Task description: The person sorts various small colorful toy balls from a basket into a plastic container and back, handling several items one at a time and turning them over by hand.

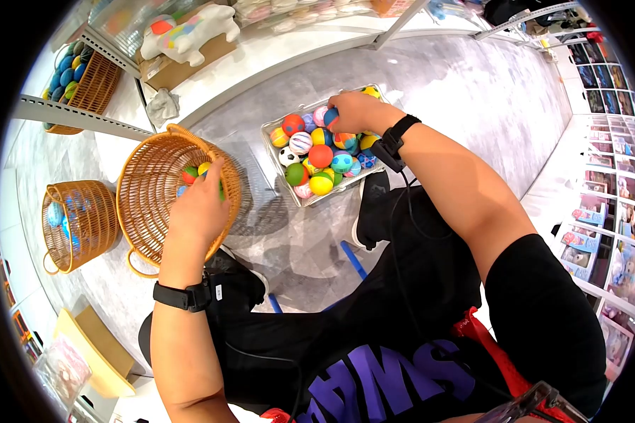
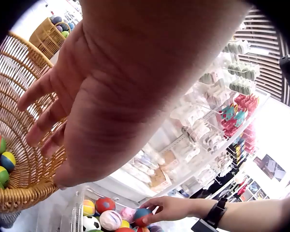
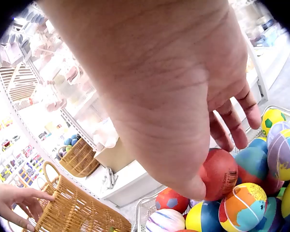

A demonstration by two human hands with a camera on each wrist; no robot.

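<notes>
Slatted panelling (image 2: pixel 265 46) beyond the right hand's (image 2: pixel 171 209) ball (image 2: pixel 142 217) shows only in wrist views.

Wrist views seemingly share basket (image 2: pixel 25 196).

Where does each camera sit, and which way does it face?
Head: on the head, facing forward and down at large wicker basket and wire basket; left hand, right hand, forearms and legs show.
Left wrist: on that wrist, facing the large wicker basket; both hands show.
Right wrist: on that wrist, facing the wire basket's balls; both hands show.
The wrist views share these two baskets and both hands.
</notes>
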